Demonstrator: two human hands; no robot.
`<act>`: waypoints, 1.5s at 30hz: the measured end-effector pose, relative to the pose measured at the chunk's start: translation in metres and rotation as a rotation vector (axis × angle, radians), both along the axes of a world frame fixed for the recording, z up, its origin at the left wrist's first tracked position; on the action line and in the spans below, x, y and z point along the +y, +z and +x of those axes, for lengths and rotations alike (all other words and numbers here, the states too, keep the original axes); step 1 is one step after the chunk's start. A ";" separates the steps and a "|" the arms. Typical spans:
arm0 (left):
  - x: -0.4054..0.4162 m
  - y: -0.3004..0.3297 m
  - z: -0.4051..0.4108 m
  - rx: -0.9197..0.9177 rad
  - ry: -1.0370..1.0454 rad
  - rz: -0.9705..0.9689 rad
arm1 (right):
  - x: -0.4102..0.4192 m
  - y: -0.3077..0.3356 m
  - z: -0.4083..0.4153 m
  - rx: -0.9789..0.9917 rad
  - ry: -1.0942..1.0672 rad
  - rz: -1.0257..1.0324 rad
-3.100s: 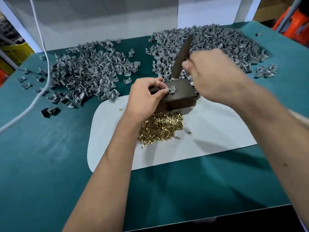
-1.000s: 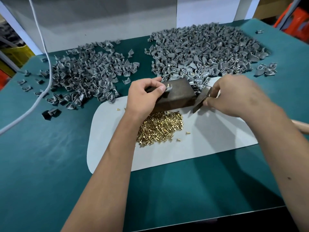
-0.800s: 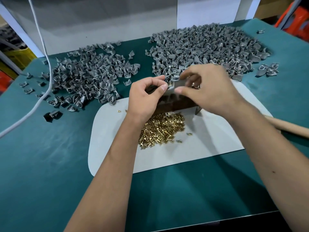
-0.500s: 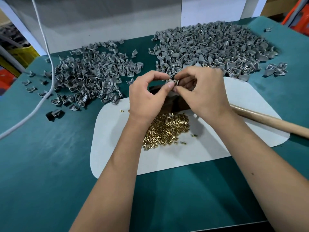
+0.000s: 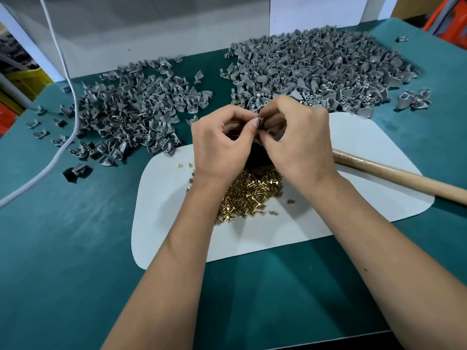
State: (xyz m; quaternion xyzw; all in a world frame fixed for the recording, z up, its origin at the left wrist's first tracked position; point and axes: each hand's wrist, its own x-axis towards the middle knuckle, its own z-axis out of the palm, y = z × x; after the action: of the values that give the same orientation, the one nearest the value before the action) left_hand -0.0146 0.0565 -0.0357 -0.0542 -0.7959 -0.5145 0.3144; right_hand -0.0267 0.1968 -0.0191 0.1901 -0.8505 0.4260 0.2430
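Head view: the left hand pinches a small grey part between thumb and forefinger just above the dark block; the right hand pinches its other side, probably to turn it; the wooden handle lies parked alongside.

Left hand: up at mid-frame, fingers curled, thumb tip and forefinger pinching a small grey piece.
Right hand: right alongside, back of hand up, fingers tucked in, fingertips meeting the left's on that same piece.
Left forearm: bare, rising from the bottom edge, leaning right.
Right forearm: bare, in from the lower right corner, angled left.
Wrists: near each other.
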 end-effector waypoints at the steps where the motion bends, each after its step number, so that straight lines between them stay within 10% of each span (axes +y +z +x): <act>1: 0.001 0.001 0.000 -0.007 0.003 0.008 | 0.000 0.000 0.000 0.003 -0.015 0.002; 32: 0.022 0.006 0.004 -0.068 0.189 -0.097 | -0.006 -0.007 0.004 0.032 -0.048 -0.123; 45: -0.003 0.006 0.000 -0.150 -0.053 -0.054 | 0.022 0.000 -0.010 -0.235 0.127 -0.129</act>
State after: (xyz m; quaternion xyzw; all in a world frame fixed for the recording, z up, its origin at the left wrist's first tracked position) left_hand -0.0143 0.0535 -0.0299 -0.0450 -0.8292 -0.5036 0.2383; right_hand -0.0371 0.2186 -0.0195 0.1763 -0.8303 0.5135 0.1258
